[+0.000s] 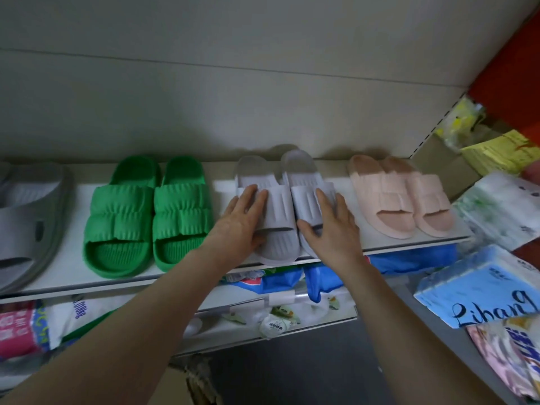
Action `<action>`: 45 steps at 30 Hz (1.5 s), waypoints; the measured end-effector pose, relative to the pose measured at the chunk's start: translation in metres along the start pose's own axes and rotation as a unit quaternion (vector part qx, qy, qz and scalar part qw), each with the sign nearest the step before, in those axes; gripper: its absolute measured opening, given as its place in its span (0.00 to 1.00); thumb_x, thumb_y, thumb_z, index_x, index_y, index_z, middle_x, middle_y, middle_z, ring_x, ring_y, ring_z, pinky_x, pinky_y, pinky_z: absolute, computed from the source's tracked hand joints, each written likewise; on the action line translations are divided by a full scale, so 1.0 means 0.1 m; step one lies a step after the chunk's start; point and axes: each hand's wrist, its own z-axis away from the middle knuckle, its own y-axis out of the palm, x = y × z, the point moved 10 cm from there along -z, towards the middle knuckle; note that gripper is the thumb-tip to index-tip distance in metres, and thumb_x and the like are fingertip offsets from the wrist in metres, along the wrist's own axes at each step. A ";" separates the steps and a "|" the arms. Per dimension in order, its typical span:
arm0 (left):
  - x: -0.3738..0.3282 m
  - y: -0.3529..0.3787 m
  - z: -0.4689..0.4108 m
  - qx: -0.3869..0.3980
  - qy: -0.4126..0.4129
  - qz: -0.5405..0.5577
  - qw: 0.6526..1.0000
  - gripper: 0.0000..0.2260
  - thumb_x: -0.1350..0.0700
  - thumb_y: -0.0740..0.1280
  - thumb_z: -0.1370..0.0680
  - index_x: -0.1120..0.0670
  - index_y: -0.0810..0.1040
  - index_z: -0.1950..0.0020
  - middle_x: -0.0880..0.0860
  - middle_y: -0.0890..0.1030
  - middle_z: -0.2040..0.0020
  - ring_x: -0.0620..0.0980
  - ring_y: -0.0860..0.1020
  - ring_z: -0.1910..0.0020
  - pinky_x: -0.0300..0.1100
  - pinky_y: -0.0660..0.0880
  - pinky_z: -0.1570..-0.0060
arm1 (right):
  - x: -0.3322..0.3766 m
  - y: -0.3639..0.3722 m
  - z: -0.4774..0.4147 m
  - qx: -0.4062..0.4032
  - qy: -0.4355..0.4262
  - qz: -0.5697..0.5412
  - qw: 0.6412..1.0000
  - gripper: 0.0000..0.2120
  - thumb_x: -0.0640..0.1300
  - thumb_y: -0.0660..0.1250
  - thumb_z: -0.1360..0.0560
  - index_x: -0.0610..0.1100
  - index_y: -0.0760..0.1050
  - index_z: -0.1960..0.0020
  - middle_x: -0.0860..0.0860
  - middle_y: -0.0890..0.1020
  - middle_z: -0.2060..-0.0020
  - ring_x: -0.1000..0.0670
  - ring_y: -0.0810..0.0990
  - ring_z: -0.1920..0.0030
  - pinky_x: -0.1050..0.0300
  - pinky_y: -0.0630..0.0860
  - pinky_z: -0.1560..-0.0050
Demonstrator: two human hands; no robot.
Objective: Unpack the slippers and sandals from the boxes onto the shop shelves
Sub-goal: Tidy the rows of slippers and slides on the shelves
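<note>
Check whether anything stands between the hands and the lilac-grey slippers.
Nothing visible does. The left hand and right hand rest directly on the lilac-grey slippers, which sit on the shelf between the green pair and pink pair.

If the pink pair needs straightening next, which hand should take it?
Right. The right hand rests on the right lilac slipper, directly beside the pink pair; the left hand lies on the left lilac slipper and would have to cross over.
</note>
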 end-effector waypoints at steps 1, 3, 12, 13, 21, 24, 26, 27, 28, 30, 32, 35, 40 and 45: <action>0.01 0.01 -0.01 0.007 -0.002 -0.001 1.000 0.39 0.54 0.69 0.24 0.53 0.48 0.21 0.55 0.48 0.21 0.60 0.53 0.23 0.52 0.56 0.26 | 0.01 0.00 0.00 0.012 0.004 -0.002 1.000 0.37 0.63 0.61 0.23 0.57 0.49 0.21 0.44 0.49 0.21 0.39 0.55 0.24 0.44 0.58 0.27; 0.02 0.00 -0.02 0.014 -0.003 -0.005 1.000 0.39 0.53 0.68 0.23 0.52 0.45 0.21 0.54 0.45 0.20 0.60 0.51 0.23 0.53 0.55 0.25 | 0.03 -0.04 0.02 0.026 0.004 -0.012 1.000 0.36 0.63 0.60 0.23 0.57 0.48 0.21 0.45 0.48 0.21 0.39 0.55 0.23 0.44 0.58 0.26; -0.82 -0.16 0.15 -0.082 0.107 -0.086 0.987 0.33 0.56 0.74 0.28 0.62 0.66 0.27 0.65 0.66 0.27 0.67 0.63 0.28 0.58 0.53 0.29 | -0.60 -0.50 0.40 -0.075 -0.006 -0.040 0.996 0.30 0.53 0.61 0.20 0.51 0.55 0.21 0.43 0.61 0.24 0.42 0.60 0.24 0.44 0.62 0.27; -0.96 -0.11 0.09 -0.085 0.110 -0.077 0.987 0.32 0.56 0.73 0.28 0.61 0.65 0.26 0.64 0.65 0.26 0.67 0.62 0.27 0.58 0.55 0.28 | -0.74 -0.56 0.36 -0.085 -0.005 -0.043 0.995 0.30 0.52 0.61 0.20 0.51 0.55 0.22 0.43 0.63 0.25 0.42 0.61 0.25 0.43 0.63 0.27; -2.01 0.68 -1.00 -0.099 0.084 -0.003 0.992 0.33 0.55 0.72 0.26 0.58 0.63 0.25 0.60 0.62 0.24 0.62 0.61 0.26 0.51 0.61 0.30 | -2.14 -1.06 -0.40 -0.133 0.008 -0.008 0.991 0.35 0.64 0.55 0.24 0.48 0.59 0.22 0.39 0.66 0.27 0.37 0.64 0.27 0.39 0.65 0.30; -2.17 1.01 -1.43 -0.065 0.049 0.016 0.997 0.36 0.53 0.70 0.25 0.57 0.55 0.22 0.60 0.55 0.22 0.61 0.53 0.23 0.45 0.47 0.26 | -2.53 -1.07 -0.66 -0.096 0.027 -0.013 0.995 0.38 0.62 0.64 0.25 0.50 0.56 0.21 0.39 0.62 0.25 0.37 0.63 0.27 0.42 0.64 0.31; -2.15 1.18 -1.66 -0.022 0.012 0.011 1.000 0.39 0.50 0.68 0.23 0.53 0.47 0.21 0.57 0.47 0.21 0.61 0.47 0.22 0.47 0.44 0.25 | -2.62 -0.99 -0.79 -0.059 0.021 -0.030 0.998 0.42 0.66 0.64 0.28 0.49 0.54 0.21 0.40 0.61 0.26 0.37 0.63 0.28 0.42 0.65 0.32; -2.12 1.22 -1.73 -0.009 0.001 0.005 1.000 0.39 0.50 0.68 0.23 0.52 0.45 0.21 0.57 0.44 0.21 0.61 0.46 0.22 0.49 0.45 0.24 | -2.63 -0.96 -0.83 -0.050 0.012 -0.041 0.998 0.45 0.69 0.60 0.31 0.48 0.54 0.21 0.40 0.62 0.27 0.36 0.65 0.29 0.41 0.67 0.33; -2.11 1.23 -1.77 -0.004 -0.003 0.004 1.000 0.39 0.50 0.67 0.23 0.52 0.45 0.21 0.57 0.44 0.21 0.62 0.46 0.22 0.50 0.46 0.24 | -2.62 -0.93 -0.86 -0.047 0.004 -0.048 0.998 0.46 0.71 0.56 0.33 0.48 0.54 0.21 0.40 0.64 0.28 0.36 0.66 0.31 0.41 0.68 0.35; -2.13 1.21 -1.79 -0.009 0.001 0.008 1.000 0.36 0.51 0.65 0.21 0.53 0.47 0.21 0.58 0.45 0.21 0.61 0.48 0.23 0.49 0.48 0.24 | -2.62 -0.90 -0.90 -0.047 -0.002 -0.049 0.998 0.44 0.69 0.56 0.32 0.49 0.54 0.21 0.41 0.65 0.28 0.35 0.68 0.33 0.40 0.70 0.37; -2.14 1.15 -1.76 -0.019 0.000 0.008 1.000 0.33 0.54 0.64 0.21 0.53 0.49 0.21 0.59 0.47 0.21 0.62 0.52 0.24 0.50 0.52 0.25 | -2.62 -0.88 -0.91 -0.053 -0.010 -0.043 0.998 0.40 0.63 0.62 0.27 0.52 0.53 0.21 0.42 0.64 0.27 0.35 0.68 0.32 0.39 0.69 0.38; -2.14 1.12 -1.67 -0.032 -0.001 -0.010 0.999 0.33 0.56 0.65 0.21 0.54 0.52 0.21 0.60 0.50 0.21 0.65 0.57 0.26 0.55 0.58 0.28 | -2.57 -0.87 -0.87 -0.057 -0.028 -0.026 0.998 0.37 0.59 0.63 0.25 0.53 0.52 0.21 0.42 0.64 0.27 0.34 0.68 0.32 0.39 0.69 0.38; -2.14 1.18 -1.53 -0.050 -0.007 -0.013 0.999 0.33 0.58 0.67 0.23 0.53 0.55 0.22 0.62 0.55 0.22 0.67 0.61 0.28 0.62 0.66 0.32 | -2.53 -0.88 -0.81 -0.070 -0.033 -0.019 0.997 0.37 0.61 0.57 0.26 0.52 0.53 0.21 0.42 0.65 0.28 0.36 0.69 0.34 0.39 0.70 0.40; -2.12 1.21 -1.55 -0.031 -0.019 -0.010 0.999 0.33 0.52 0.61 0.20 0.49 0.46 0.21 0.55 0.46 0.21 0.60 0.53 0.24 0.56 0.59 0.27 | -2.54 -0.87 -0.83 -0.062 -0.037 -0.016 0.997 0.37 0.57 0.64 0.23 0.52 0.51 0.20 0.41 0.63 0.27 0.36 0.66 0.31 0.39 0.69 0.38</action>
